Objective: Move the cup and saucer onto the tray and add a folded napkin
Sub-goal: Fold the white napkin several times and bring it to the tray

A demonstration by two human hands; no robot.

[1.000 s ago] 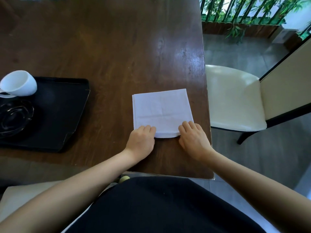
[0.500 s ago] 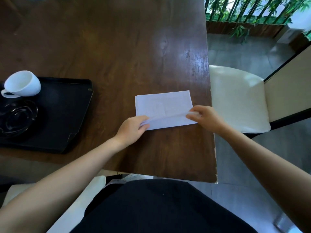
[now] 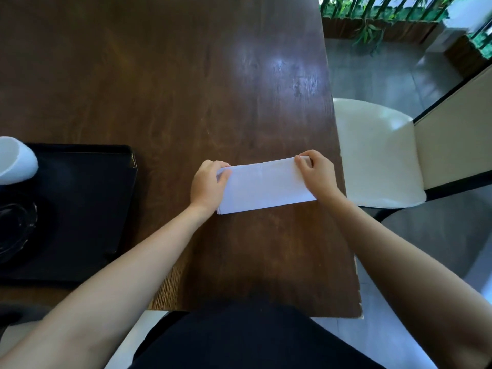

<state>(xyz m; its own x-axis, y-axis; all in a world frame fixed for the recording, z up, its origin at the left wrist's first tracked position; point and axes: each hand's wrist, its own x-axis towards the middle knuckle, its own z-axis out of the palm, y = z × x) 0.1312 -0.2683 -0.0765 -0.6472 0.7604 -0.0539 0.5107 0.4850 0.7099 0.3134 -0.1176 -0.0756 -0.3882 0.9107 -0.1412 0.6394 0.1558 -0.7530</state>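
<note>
A white napkin [image 3: 266,186] lies folded into a long rectangle on the brown table [image 3: 173,89], near its right edge. My left hand [image 3: 209,185] pinches its far left corner and my right hand [image 3: 316,174] pinches its far right corner. At the left, a black tray [image 3: 87,209] holds a white cup [image 3: 14,159], cut off by the frame edge, and a dark glass saucer [image 3: 14,226] in front of the cup. The cup is not on the saucer.
A cream chair [image 3: 378,153] with a dark frame stands close to the table's right edge. Grey floor and green plants behind a railing lie beyond it. The table's near edge runs just in front of my body.
Both hands lifted the napkin's near edge and carried it to the far edge, halving the square into a long rectangle. The view has shifted, so the tray and cup sit further left.
</note>
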